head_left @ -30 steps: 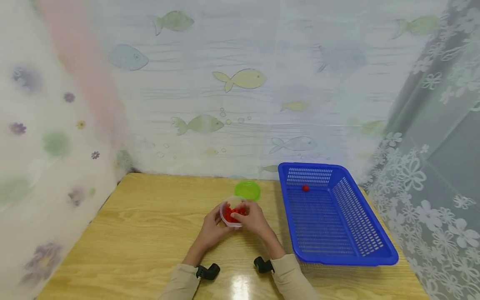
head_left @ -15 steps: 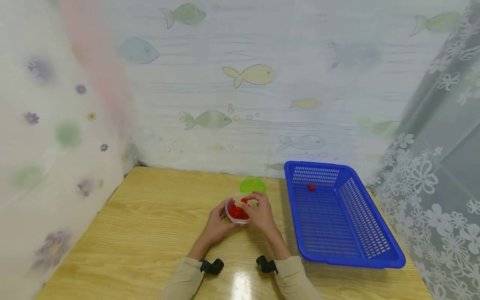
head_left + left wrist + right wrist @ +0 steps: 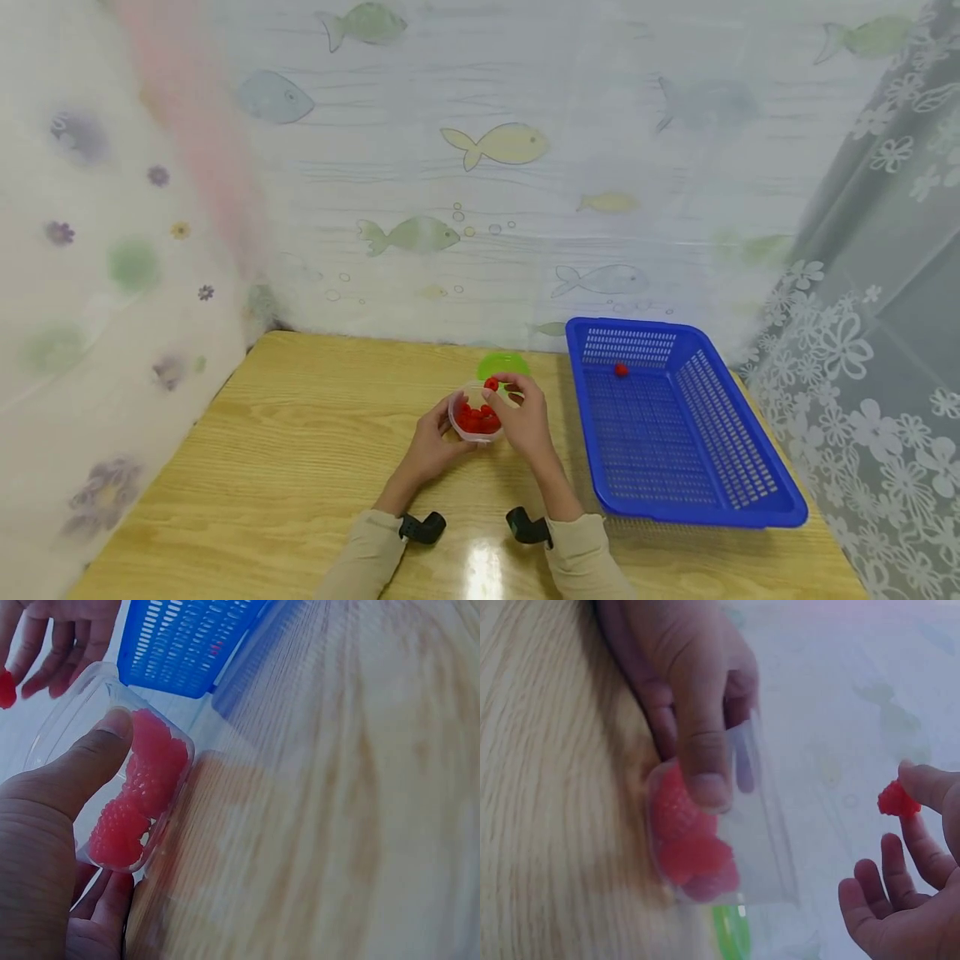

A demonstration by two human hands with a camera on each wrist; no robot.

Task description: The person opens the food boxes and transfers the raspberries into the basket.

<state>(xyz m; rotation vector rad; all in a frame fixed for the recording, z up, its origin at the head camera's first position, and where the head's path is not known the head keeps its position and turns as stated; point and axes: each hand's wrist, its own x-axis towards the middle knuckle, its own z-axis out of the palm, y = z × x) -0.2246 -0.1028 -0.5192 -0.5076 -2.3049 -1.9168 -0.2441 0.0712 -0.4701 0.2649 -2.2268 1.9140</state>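
In the head view a clear plastic container (image 3: 480, 437) with several red raspberries (image 3: 474, 418) in it stands on the table. My left hand (image 3: 433, 446) grips its left side; in the left wrist view the thumb (image 3: 82, 761) presses on the near wall and the other fingers lie beyond it. Above the container's far right rim, my right hand (image 3: 527, 417) pinches one raspberry (image 3: 898, 799) between thumb and index finger. Its remaining fingers are loosely bent in the right wrist view. A single raspberry (image 3: 621, 370) lies inside the blue basket (image 3: 592, 479), near its far end.
Just behind the container lies a bright green lid (image 3: 502, 363). The blue basket takes up the right side of the wooden table (image 3: 300, 433). Patterned curtains hang behind and at both sides. A dark wrist mount (image 3: 528, 527) sits on each forearm.
My right hand has come up out of the container with a raspberry and moved slightly away toward the far right rim. My left hand keeps its hold on the container. The view has shifted a little.
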